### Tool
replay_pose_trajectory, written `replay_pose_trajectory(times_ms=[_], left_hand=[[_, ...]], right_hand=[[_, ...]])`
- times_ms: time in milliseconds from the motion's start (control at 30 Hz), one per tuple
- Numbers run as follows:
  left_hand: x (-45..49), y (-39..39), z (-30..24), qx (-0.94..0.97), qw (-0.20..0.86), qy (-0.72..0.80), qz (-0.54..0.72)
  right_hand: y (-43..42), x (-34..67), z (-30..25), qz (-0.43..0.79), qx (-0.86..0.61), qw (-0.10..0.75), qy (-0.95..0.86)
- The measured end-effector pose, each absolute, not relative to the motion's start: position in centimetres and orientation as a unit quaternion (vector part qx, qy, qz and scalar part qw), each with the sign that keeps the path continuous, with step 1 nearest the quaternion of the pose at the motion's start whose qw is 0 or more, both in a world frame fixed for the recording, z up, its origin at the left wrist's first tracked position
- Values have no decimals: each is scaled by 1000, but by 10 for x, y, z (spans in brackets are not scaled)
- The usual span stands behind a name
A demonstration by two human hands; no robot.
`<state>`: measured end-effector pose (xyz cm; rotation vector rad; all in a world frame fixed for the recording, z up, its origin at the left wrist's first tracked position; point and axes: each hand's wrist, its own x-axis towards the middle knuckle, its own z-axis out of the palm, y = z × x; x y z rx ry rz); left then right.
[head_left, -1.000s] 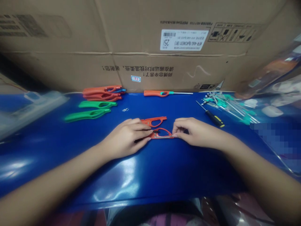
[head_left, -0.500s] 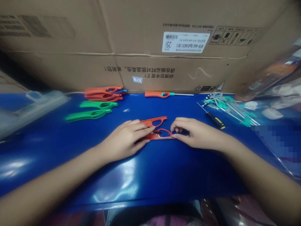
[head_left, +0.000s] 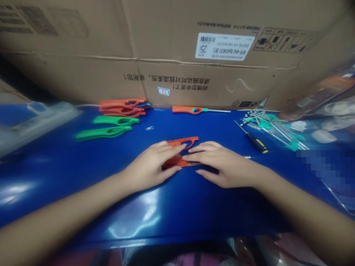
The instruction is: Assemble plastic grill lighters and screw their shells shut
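My left hand (head_left: 151,164) grips the handle end of an orange lighter casing half (head_left: 174,162), which lies on the table with its inner side up. Just behind it rests a second orange casing half (head_left: 192,140), touched by my left fingers. Over the nearer half my right hand (head_left: 229,164) is spread, its fingers stretched to the left and a fingertip at the casing's middle, its thumb apart from it. A metal tube end (head_left: 246,157) shows beyond my right hand. Most of the parts inside the casing are hidden under the fingers.
Orange casings (head_left: 122,107) and green casings (head_left: 104,133) lie at the back left. Behind my hands is an orange lighter (head_left: 184,109) with a metal tube. A screwdriver (head_left: 255,142) and several teal-and-metal tube parts (head_left: 273,127) lie right. A cardboard box (head_left: 166,44) walls the back.
My right hand has shifted left over the nearer casing half and opened from a pinch, its fingers now stretched out. The tube end now shows behind it. My left hand has stayed on the casing.
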<state>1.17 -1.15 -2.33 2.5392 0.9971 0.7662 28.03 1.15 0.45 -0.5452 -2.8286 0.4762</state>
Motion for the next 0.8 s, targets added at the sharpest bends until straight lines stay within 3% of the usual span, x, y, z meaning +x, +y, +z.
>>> replay_pose_trajectory(times_ms=[267, 800], left_hand=[[14, -13, -16, 903, 149, 352, 194], [19, -14, -11, 918, 144, 338, 152]], right_hand=[[18, 286, 8, 203, -196, 141, -949], [11, 268, -9, 132, -238, 140, -952]])
